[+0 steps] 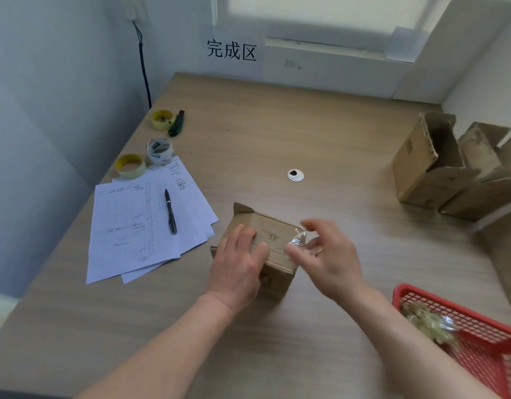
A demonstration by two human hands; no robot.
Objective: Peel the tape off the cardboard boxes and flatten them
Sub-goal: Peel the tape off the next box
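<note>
small cardboard box [273,240] sits on the wooden table [320,133] near the front, just right of the papers [139,226]. left hand [237,263] lies over the box's left side & top w/ fingers spread and lightly bent, holding it down. right hand [326,254] is at the box's right top edge, thumb & fingers pinching a crinkled bit of clear tape [297,240] that's lifted off the corner; rest of the tape strip runs along the box top. one flap sticks up at the box's far left corner.

black pen [170,211] lies on the papers. past them, by the table's left edge: 2 yellow tape rolls [131,166], a white tape roll [159,151] and a dark green cutter [176,123]. more opened cardboard boxes [438,165] stand at the far right, well apart from the hands. red basket [479,338] at the front right holds crumpled used tape. round cable grommet [295,175] mid-table. paper sign [232,50] w/ black characters on the wall behind
</note>
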